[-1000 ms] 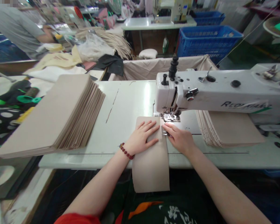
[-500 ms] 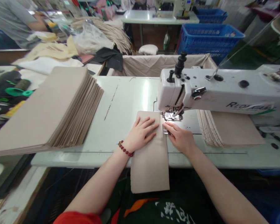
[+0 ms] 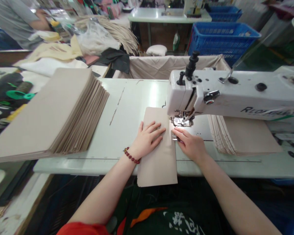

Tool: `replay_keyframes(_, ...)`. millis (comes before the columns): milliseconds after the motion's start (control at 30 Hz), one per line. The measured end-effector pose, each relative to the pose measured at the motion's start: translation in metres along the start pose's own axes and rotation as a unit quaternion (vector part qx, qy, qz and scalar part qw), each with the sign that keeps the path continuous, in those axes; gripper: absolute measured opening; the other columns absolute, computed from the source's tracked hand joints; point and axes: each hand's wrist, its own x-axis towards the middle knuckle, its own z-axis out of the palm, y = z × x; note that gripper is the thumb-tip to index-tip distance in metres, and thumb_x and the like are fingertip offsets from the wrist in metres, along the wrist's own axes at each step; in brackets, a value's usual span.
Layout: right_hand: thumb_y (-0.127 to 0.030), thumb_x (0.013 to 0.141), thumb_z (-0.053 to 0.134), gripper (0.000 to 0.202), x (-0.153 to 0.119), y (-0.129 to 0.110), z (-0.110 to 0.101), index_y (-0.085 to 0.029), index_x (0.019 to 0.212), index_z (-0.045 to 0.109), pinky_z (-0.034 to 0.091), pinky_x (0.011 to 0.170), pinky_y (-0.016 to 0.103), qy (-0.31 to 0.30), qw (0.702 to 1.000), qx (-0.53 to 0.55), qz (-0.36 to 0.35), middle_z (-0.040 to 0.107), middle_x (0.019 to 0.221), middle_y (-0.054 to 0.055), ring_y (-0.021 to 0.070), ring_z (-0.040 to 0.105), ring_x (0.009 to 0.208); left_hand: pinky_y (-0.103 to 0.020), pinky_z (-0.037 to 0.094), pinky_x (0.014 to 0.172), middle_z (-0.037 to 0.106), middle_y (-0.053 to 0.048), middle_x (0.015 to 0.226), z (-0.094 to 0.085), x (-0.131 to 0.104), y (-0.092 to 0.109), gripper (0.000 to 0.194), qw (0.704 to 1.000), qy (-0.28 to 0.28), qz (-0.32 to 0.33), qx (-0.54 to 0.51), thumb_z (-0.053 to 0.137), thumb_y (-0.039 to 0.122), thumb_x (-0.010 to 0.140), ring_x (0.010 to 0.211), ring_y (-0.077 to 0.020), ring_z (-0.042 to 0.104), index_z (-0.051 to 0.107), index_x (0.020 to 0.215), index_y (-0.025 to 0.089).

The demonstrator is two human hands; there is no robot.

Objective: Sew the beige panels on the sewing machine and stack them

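Note:
A beige fabric panel lies on the pale sewing table, its near end hanging past the front edge. My left hand rests flat on it with fingers spread. To the right, my right hand is closed around small thread snips, whose metal tips poke out to the left. Its fingertips touch the panel's right edge, just in front of the presser foot. That edge runs beside the foot of the white sewing machine. The snips' handles are hidden in my palm.
On the left stands a tall stack of beige panels. Another beige pile sits under the machine arm. Behind the table are a cloth-lined bin and blue crates. A person in a grey shirt is at the far left.
The beige panel has slid forward, away from me, along the presser foot. Both hands have stayed in nearly the same places; the right still grips the snips.

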Motion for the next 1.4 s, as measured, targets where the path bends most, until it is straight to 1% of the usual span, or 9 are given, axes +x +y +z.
replay_keyframes(200,-0.02,0.093,0.046,0.051,0.0004,0.0008,-0.0006,-0.032,0.142,0.047,0.054,0.081,0.031,-0.001,1.0,0.004,-0.001,0.05,0.147,-0.002,0.0207,0.062,0.112,-0.061,0.005,0.118,0.044,-0.001,0.15,0.0001,0.0,-0.0008,0.039,1.0,-0.005,-0.002,-0.005,0.047,0.035,0.1,0.144,-0.0272,0.03,0.052,0.138,0.036)
replay_keyframes(533,-0.019,0.092,0.046,0.052,0.0,0.0006,0.0002,-0.032,0.142,0.048,0.055,0.08,0.031,-0.001,1.0,0.007,0.0,0.051,0.146,-0.001,0.0211,0.063,0.111,-0.059,0.004,0.119,0.045,-0.002,0.149,-0.0008,-0.0002,0.0001,0.038,1.0,0.001,0.001,-0.001,0.044,0.035,0.101,0.144,-0.0264,0.03,0.053,0.137,0.034)
replay_keyframes(733,-0.017,0.092,0.048,0.052,-0.0001,0.0013,0.0013,-0.031,0.142,0.048,0.054,0.082,0.031,0.004,1.0,0.009,-0.006,0.051,0.146,-0.001,0.0208,0.062,0.114,-0.059,0.004,0.119,0.045,-0.002,0.149,-0.001,-0.0003,-0.0002,0.037,1.0,0.001,0.002,-0.002,0.044,0.035,0.101,0.144,-0.0256,0.03,0.053,0.137,0.034)
replay_keyframes(967,-0.017,0.09,0.052,0.053,0.0004,0.0027,0.0033,-0.032,0.141,0.049,0.056,0.08,0.032,0.012,1.0,0.006,-0.009,0.052,0.145,-0.003,0.0202,0.064,0.11,-0.059,0.005,0.119,0.045,-0.002,0.149,0.0018,-0.0001,-0.0022,0.038,1.0,0.004,0.004,-0.002,0.048,0.033,0.1,0.144,-0.0252,0.031,0.052,0.138,0.035)
replay_keyframes(1133,-0.017,0.09,0.052,0.054,0.0004,0.0024,0.0031,-0.032,0.141,0.049,0.057,0.077,0.032,0.015,1.0,0.003,-0.007,0.053,0.144,-0.002,0.0202,0.065,0.108,-0.06,0.006,0.119,0.045,-0.002,0.149,0.0013,-0.0001,-0.0013,0.038,1.0,0.003,0.002,-0.001,0.048,0.033,0.1,0.144,-0.0257,0.031,0.053,0.138,0.035)
replay_keyframes(1400,-0.018,0.09,0.053,0.054,0.0,0.0032,0.005,-0.034,0.142,0.049,0.056,0.077,0.032,0.017,1.0,0.01,-0.002,0.053,0.144,-0.003,0.0199,0.065,0.108,-0.059,0.006,0.119,0.045,-0.003,0.149,-0.0006,0.0004,0.0012,0.038,1.0,0.002,-0.003,0.007,0.045,0.034,0.101,0.144,-0.0259,0.031,0.053,0.138,0.034)
